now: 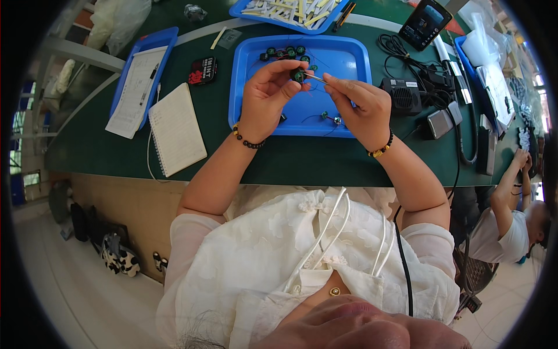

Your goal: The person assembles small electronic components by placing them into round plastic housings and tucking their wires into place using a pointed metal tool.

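Note:
My left hand (266,96) pinches a small round black-and-green part (299,75) between thumb and fingers, over the blue tray (354,64). My right hand (359,106) grips thin metal tweezers (315,77), their tip touching that part. Both wrists wear bead bracelets. Several similar round green-and-black parts (285,52) lie in a cluster at the tray's far left. Two more small parts (331,118) with thin wires rest near the tray's front edge.
A spiral notebook (174,129) and a blue tray holding a paper form (136,87) lie left. Another blue tray (293,13) of white strips sits at the back. A black box (402,96), cables and a phone (425,23) are right. Another person (511,218) works at far right.

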